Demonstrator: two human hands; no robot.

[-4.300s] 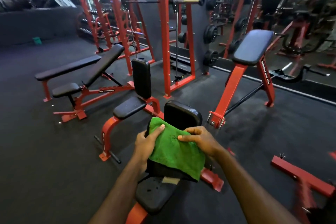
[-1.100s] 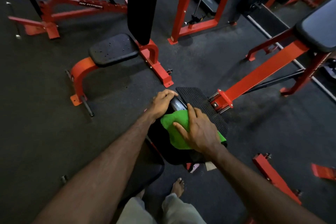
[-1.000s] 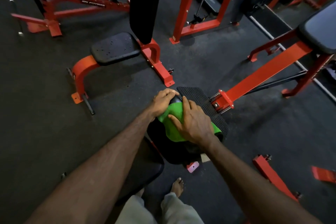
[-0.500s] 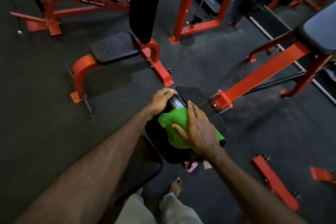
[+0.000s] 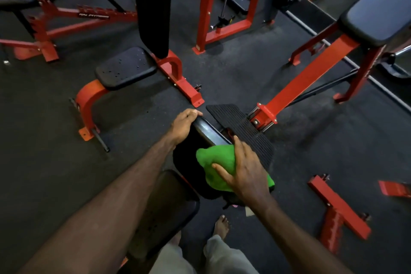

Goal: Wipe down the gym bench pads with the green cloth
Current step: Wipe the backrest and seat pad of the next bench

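Observation:
I look straight down on a black upright back pad [image 5: 205, 132] of the bench in front of me. My left hand [image 5: 183, 124] grips the pad's top left corner. My right hand [image 5: 242, 173] presses the bunched green cloth [image 5: 216, 165] flat against the pad's front face, fingers spread over it. The bench's black seat pad [image 5: 169, 204] lies below, partly under my left forearm. The lower part of the back pad is hidden by the cloth and my hand.
A second bench with black seat [image 5: 125, 68] and upright back [image 5: 153, 6] stands ahead on a red frame. A ribbed black footplate [image 5: 242, 129] and a red sloped bench frame [image 5: 311, 78] lie to the right. Red floor brackets [image 5: 338, 204] sit at right. My bare foot [image 5: 221, 226] is below.
My right hand has slid the green cloth down the pad's face toward me. My left hand stays on the top corner.

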